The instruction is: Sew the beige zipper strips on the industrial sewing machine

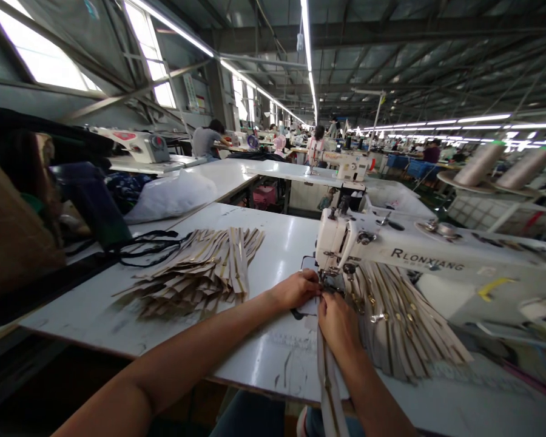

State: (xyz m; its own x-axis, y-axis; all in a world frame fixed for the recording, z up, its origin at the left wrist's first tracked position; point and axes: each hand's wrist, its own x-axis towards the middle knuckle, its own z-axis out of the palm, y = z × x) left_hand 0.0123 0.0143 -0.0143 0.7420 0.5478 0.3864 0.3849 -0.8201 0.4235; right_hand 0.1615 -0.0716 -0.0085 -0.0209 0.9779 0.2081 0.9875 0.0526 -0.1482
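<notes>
At the needle of a white sewing machine (391, 243), my left hand (300, 287) and my right hand (339, 318) are close together with fingers curled in. A pale zipper with gold teeth (329, 388) runs from under my right hand down over the table's front edge. My right fingers are pinched on its upper end. My left fingertips press down beside the needle, where what they touch is too small to make out. To the right, beneath the machine arm, several zippers lie fanned out (400, 321). Another pile of zippers (209, 267) spreads on the table left of my arm.
The white table (273, 352) carries a black strap (152, 243) at left, near a white plastic bag (177, 191). Thread cones (482, 162) stand at right. Ahead is a second sewing machine (350, 164). A person in grey (206, 141) sits farther back.
</notes>
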